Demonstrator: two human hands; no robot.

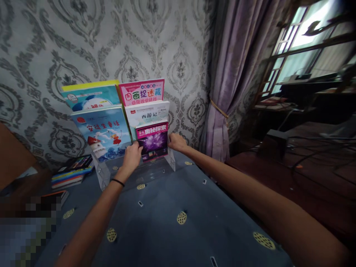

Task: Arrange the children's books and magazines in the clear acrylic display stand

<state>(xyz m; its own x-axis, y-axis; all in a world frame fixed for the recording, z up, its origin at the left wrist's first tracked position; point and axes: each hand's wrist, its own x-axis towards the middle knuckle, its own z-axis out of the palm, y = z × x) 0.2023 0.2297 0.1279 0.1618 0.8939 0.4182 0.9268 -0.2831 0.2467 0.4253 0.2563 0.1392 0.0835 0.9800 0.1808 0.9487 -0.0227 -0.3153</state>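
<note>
A small magenta and purple book (153, 142) stands upright in the front right of a clear tiered rack (104, 173). My left hand (132, 155) is closed on its lower left edge, a dark band round the wrist. My right hand (177, 142) has its fingers curled round the book's right edge, beside the rack's side panel; its fingertips are partly hidden. Directly behind stands a pale book (150, 112), then a pink book (143, 91). To their left, a blue storybook (107, 131) leans before a teal book (96, 97) with yellow showing above it.
Several books lie in a stack (72, 172) left of the rack. A dark cloth with pineapple prints (155, 230) covers the table. Patterned wallpaper (180, 70) rises behind, with a tied purple curtain (225, 89) to the right. Loose cables (314, 159) lie on a reddish-brown surface at the right.
</note>
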